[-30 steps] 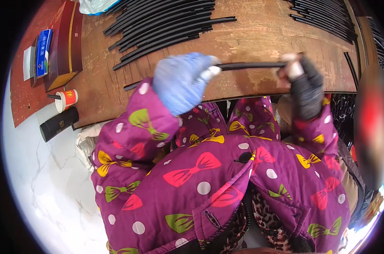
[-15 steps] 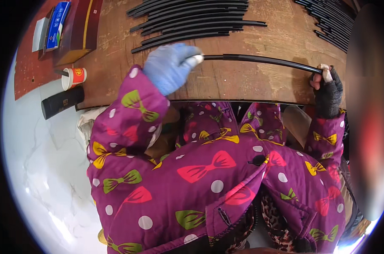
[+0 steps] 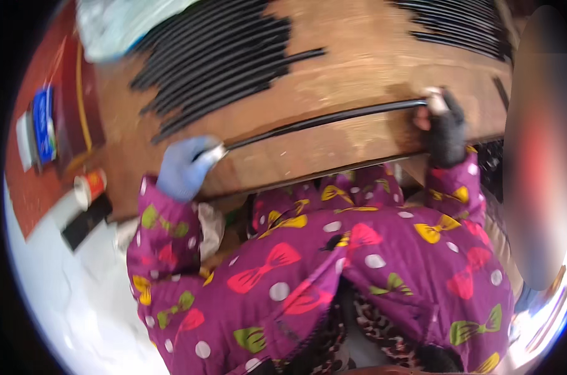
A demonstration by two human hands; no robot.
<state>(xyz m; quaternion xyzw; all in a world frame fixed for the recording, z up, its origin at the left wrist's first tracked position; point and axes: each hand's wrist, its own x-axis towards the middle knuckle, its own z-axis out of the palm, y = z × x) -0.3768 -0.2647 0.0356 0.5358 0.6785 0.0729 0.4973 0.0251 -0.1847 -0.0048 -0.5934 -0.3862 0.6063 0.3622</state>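
Observation:
A long, thin black rod (image 3: 327, 117) is stretched between my two hands above the near part of the table, tilted slightly up to the right. My left hand (image 3: 186, 165), in a blue glove with white at the fingertips, pinches its left end. My right hand (image 3: 446, 128), in a dark fingerless glove with pale wrapping on a fingertip, is closed round the right end. Beyond the rod, a wide bundle of similar black rods (image 3: 214, 56) lies side by side on the wooden table (image 3: 358, 72).
More black rods (image 3: 461, 25) lie at the far right. A pale plastic bag (image 3: 117, 28) sits at the far left. On the left are a blue box (image 3: 44, 125), a red-and-white paper cup (image 3: 91, 186) and a black case (image 3: 86, 222). A blurred person (image 3: 540, 150) is at the right.
The view has turned and shifted, so the table looks tilted. My left hand has slid outward to the rod's left end and lower in view. Both hands keep the rod between them.

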